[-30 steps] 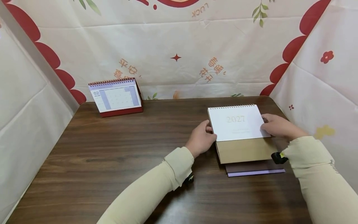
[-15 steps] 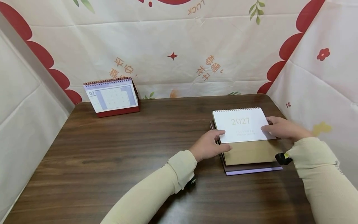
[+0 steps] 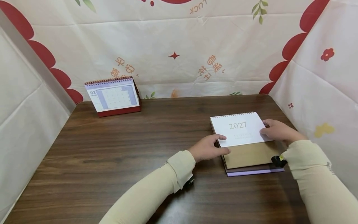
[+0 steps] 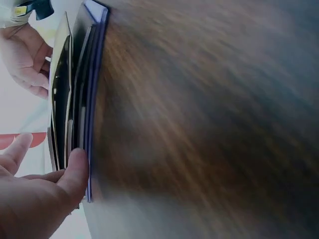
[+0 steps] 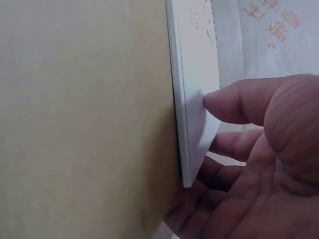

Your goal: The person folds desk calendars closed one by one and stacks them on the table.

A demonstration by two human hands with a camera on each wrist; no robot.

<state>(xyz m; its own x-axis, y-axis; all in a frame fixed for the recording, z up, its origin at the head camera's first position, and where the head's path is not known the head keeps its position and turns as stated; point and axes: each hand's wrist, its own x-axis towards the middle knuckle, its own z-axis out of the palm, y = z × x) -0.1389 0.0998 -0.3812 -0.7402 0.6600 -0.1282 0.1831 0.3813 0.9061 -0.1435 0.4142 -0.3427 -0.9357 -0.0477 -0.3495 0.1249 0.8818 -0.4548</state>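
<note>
A white spiral-bound desk calendar [image 3: 237, 132] printed "2027", with a tan base, lies folded nearly flat on top of a dark and purple-edged calendar [image 3: 251, 173] at the table's right. My right hand [image 3: 281, 130] holds its right edge; the right wrist view shows the thumb [image 5: 234, 102] on the white pages and curled fingers beside and below the edge. My left hand [image 3: 207, 148] is at the left side, thumb and index finger spread. In the left wrist view, its thumb [image 4: 76, 172] lies against the stack's side, where several layers show slightly apart.
A red-based desk calendar [image 3: 116, 96] stands upright at the back left, turned to page 02. Patterned white cloth [image 3: 156, 37] encloses the back and sides of the dark wooden table [image 3: 126, 149].
The white calendar has lowered from a tilted position and settled flatter over the purple-edged one, lining up with it. My left hand has loosened from its corner, fingers spreading; the right keeps its hold.
</note>
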